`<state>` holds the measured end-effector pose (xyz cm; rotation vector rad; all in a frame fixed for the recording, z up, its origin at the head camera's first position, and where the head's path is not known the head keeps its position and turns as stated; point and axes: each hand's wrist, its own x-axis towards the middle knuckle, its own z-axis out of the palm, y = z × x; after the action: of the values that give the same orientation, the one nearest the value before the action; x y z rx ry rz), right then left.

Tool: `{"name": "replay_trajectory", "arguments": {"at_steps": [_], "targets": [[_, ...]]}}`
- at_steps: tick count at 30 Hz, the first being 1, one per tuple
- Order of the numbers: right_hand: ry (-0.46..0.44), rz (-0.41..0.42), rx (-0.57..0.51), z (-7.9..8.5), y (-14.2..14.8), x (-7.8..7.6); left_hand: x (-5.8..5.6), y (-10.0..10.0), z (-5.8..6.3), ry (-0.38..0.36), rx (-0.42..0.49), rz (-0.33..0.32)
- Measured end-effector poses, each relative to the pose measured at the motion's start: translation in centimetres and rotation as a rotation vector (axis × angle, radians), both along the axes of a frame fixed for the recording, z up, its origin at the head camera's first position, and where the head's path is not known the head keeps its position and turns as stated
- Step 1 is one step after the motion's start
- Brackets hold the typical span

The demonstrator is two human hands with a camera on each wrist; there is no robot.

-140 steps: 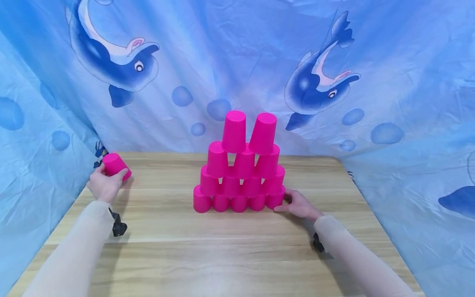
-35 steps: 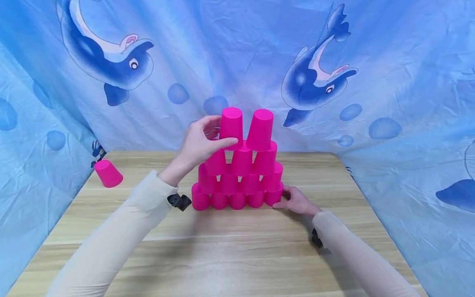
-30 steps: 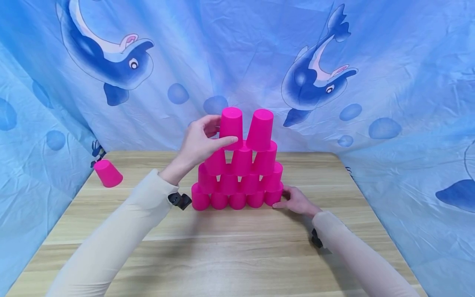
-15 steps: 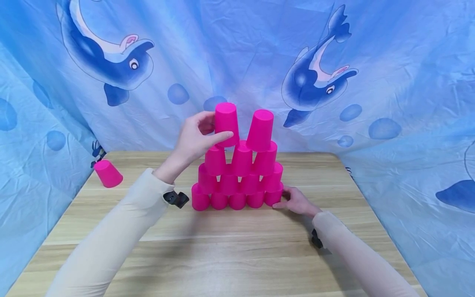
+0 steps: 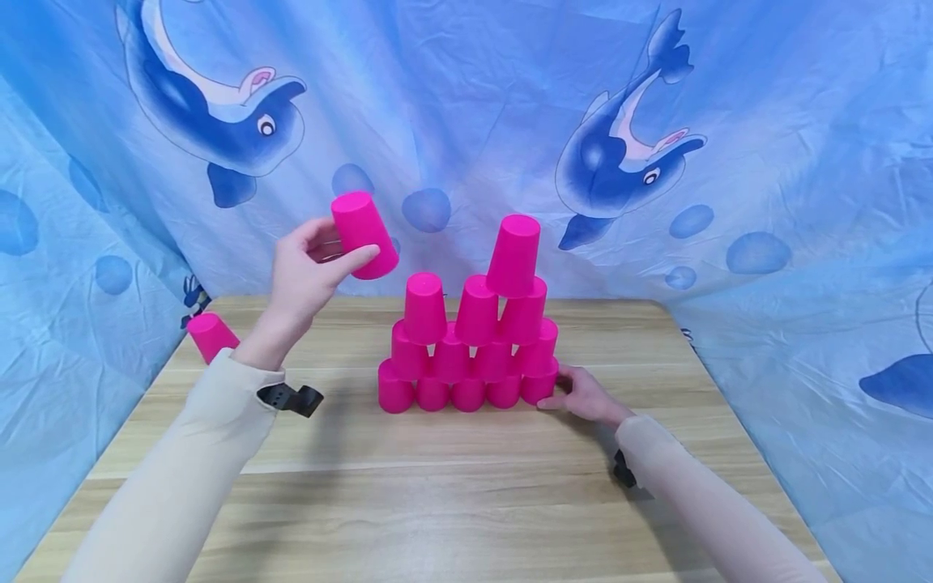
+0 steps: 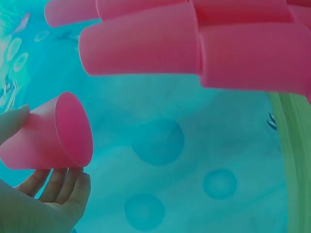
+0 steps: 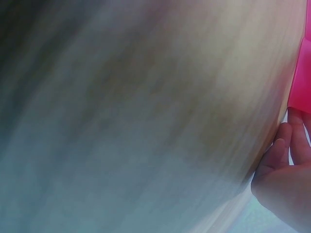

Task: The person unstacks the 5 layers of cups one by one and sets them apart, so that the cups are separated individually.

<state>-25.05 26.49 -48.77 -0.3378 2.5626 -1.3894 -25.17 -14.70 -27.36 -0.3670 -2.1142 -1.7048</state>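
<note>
A pink plastic cup (image 5: 359,227), mouth down and tilted, is held in the air by my left hand (image 5: 300,271), thumb in front and fingers behind. In the left wrist view its open mouth (image 6: 74,128) faces the stack. The stack is a stepped wall of upturned pink cups: several in each of the two lower rows, three above them, and a single top cup (image 5: 514,256) at the right. My right hand (image 5: 589,398) is low at the wall's right end, thumb before and fingers behind the end cup (image 5: 536,389). In the right wrist view, fingers (image 7: 297,131) reach that cup's edge.
Another pink cup (image 5: 210,334) stands upside down at the table's left edge, partly hidden by my left forearm. The wooden table (image 5: 437,502) spreads in front of the stack. A blue dolphin-printed curtain (image 5: 452,97) hangs behind and along both sides.
My left hand has lifted the top row's left cup off the stack and carried it left, tilting it. Earlier it left another cup at the table's left. The right hand stays put.
</note>
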Motion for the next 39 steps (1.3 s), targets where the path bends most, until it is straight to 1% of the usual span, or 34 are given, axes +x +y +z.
{"name": "replay_trajectory", "arguments": {"at_steps": [4,9,14,20,24,27,30,34,37,39], "targets": [[-0.009,0.002,0.019,0.0,0.1,-0.1,0.1,-1.3,-1.0,-0.031,-0.022,0.045],[-0.022,0.003,0.033,-0.2,0.3,-0.3,0.0,-2.8,-2.8,-0.107,-0.057,0.082],[-0.025,0.0,0.041,-0.5,0.3,-0.3,0.1,-4.6,-5.1,-0.199,-0.082,0.124],[-0.011,0.009,0.044,-0.5,0.1,-0.3,0.3,-6.8,-8.3,-0.301,-0.169,0.197],[-0.011,-0.001,0.055,-0.4,0.2,-0.3,0.3,-8.0,-10.0,-0.341,-0.202,0.237],[-0.024,-0.011,0.05,-0.3,0.3,-0.2,0.3,-8.7,-11.1,-0.37,-0.22,0.249],[-0.026,-0.004,0.042,-0.1,0.3,-0.2,0.2,-9.6,-12.1,-0.392,-0.247,0.263],[-0.024,0.002,0.043,0.0,0.3,-0.3,0.2,-10.8,-13.3,-0.421,-0.284,0.295],[-0.029,-0.005,0.048,-0.1,0.2,-0.4,0.3,-11.6,-14.1,-0.45,-0.293,0.313],[-0.035,-0.014,0.048,-0.2,0.3,-0.4,0.3,-12.1,-14.7,-0.455,-0.289,0.316]]}}
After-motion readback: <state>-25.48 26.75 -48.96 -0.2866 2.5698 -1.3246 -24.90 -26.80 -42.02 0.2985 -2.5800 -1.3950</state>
